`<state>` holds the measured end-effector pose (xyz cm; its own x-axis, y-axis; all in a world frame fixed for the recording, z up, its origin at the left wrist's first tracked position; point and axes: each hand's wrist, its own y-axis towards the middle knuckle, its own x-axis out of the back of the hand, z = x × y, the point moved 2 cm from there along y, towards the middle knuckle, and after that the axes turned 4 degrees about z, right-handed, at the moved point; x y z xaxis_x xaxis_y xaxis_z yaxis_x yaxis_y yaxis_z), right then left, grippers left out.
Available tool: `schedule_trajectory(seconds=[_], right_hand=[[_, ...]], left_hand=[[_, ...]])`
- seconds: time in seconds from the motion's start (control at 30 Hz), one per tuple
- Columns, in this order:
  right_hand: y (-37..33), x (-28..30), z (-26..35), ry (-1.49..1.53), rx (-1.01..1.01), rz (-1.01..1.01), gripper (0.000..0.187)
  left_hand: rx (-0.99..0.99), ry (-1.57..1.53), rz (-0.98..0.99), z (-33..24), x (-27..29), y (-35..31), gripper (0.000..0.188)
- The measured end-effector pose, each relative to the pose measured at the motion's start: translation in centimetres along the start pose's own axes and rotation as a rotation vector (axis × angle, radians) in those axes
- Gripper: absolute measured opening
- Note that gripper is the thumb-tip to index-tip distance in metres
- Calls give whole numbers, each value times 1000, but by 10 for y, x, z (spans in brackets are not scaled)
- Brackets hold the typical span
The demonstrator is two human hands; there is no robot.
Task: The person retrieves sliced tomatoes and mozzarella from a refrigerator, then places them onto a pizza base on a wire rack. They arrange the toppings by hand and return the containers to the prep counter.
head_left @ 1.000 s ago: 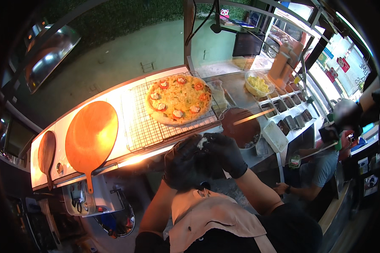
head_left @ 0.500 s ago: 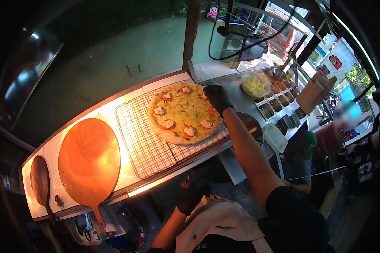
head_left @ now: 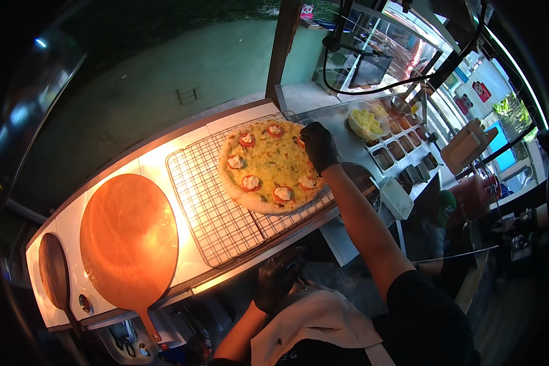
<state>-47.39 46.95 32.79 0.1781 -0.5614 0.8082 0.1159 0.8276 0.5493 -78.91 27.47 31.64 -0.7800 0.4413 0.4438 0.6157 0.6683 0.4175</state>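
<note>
A round pizza [head_left: 268, 168] lies on a wire rack [head_left: 204, 213]. Tomato slices with white dollops are spaced round its yellow, herb-flecked top. My right hand [head_left: 320, 146], in a black glove, reaches over the pizza's right rim with its fingers drawn together. The fingertips are partly hidden, so I cannot see what is between them. Its wrist partly covers a tomato slice at that edge. Nearer me, beside the beige apron [head_left: 314, 317], my black-gloved left hand [head_left: 277, 277] is curled closed, well apart from the pizza. Anything inside it is hidden in shadow.
A large round wooden peel [head_left: 128, 238] and a smaller dark paddle [head_left: 55, 268] lie left of the rack. To the right stand a bowl of yellow pieces [head_left: 367, 121], several topping containers [head_left: 396, 146] and a white tub [head_left: 396, 200]. A dark cable hangs above.
The view has shifted slightly. My right hand stays at the pizza's right rim, a little farther over its edge side. My left hand remains curled near the apron.
</note>
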Motion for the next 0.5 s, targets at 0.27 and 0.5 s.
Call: schedule_trajectory(seconds=[0.27,0.5], right_hand=[[-2,-1,-3,-101,13,123,13],[-3,5,2,103,-10,52,22]], left_hand=[[-107,61,34,2,4,6,30],[46,-76,54,-1,4,8,30]])
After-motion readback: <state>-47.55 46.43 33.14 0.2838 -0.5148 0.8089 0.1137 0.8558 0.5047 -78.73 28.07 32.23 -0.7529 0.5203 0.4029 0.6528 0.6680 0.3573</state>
